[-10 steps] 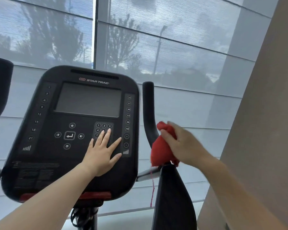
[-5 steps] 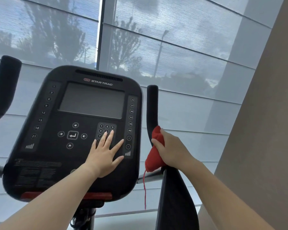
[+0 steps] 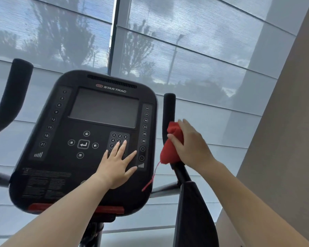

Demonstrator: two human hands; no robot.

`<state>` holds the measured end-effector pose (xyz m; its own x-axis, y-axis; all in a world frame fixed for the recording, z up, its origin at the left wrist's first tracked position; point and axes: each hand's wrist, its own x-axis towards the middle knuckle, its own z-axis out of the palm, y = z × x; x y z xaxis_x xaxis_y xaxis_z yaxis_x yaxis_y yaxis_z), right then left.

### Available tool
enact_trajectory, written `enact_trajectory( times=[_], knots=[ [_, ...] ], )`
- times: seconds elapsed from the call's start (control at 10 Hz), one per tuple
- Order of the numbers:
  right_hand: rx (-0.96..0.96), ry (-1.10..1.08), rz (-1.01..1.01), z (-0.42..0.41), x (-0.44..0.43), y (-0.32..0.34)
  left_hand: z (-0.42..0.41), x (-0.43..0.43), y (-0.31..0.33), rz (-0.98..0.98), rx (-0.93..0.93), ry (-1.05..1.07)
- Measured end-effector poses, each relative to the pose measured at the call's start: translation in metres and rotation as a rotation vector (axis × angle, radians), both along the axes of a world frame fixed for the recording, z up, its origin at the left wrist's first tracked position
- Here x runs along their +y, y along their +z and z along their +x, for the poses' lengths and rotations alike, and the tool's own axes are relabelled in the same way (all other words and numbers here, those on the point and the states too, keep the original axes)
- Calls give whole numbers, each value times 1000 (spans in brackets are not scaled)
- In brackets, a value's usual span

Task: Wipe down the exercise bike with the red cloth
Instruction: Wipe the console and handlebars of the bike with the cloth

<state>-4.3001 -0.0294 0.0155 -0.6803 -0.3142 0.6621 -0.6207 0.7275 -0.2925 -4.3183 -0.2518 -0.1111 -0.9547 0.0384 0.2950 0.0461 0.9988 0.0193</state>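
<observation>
Cloth [image 3: 168, 154] clamped in right hand [image 3: 191, 148] against right handlebar [image 3: 169, 107]; left hand [image 3: 116, 166] flat on console [image 3: 61, 166]; full-length strokes judged best.

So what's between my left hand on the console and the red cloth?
Head view: beyond the left hand, the console's right button strip, then a narrow open gap to the red cloth, its loose thread dangling.
</observation>
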Motion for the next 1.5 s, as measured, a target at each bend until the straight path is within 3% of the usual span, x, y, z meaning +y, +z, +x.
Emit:
enact_trajectory(
  times=[0.1,0.2,0.4,0.6,0.8,0.9,1.0,1.1,1.4,1.5],
  knots=[
    [-310,-141,62,-10,-9,-16,2,0,1,5,-7,-5],
    [-358,-204,118,-9,-11,-25,1,0,1,13,-9,-4],
    [-272,-309,432,12,-6,-37,0,1,0,25,-16,-5],
    [-256,-147,208,12,-1,-33,0,1,0,35,-19,-10],
    [-247,-25,302,11,22,-36,1,1,1,37,-37,-13],
    [-90,59,232,5,21,-29,0,1,1,40,-33,-15],
    [12,113,347,-8,16,-21,1,1,1,51,-36,-18],
    [-98,128,503,-19,17,-20,1,0,2,52,-39,-24],
    [-140,214,571,-7,35,-22,-1,-3,0,33,-25,-26],
    [-52,175,520,-2,34,-21,-3,-3,-3,32,-16,-23]
  ],
)
